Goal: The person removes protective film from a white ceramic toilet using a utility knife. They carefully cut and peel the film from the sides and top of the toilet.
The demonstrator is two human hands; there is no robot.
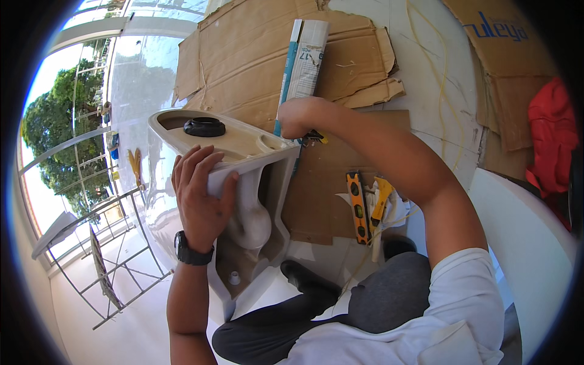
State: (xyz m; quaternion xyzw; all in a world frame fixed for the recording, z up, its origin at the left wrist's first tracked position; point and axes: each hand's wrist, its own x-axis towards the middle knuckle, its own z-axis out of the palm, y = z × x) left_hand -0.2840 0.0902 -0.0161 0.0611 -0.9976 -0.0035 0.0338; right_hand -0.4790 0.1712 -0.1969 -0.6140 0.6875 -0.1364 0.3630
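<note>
Toilet [252, 226] seemingly being steadied: left hand [204, 204] spread at nine o'clock, right hand [302, 117] curled at twelve, contents unclear; next move likely needs bracing.

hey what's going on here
Someone has their left hand spread on a tipped toilet with a black ring on it. The right hand is curled by a long carton; whether it grips the yellow-black thing below is unclear. A level lies beside a yellow tool.
</note>
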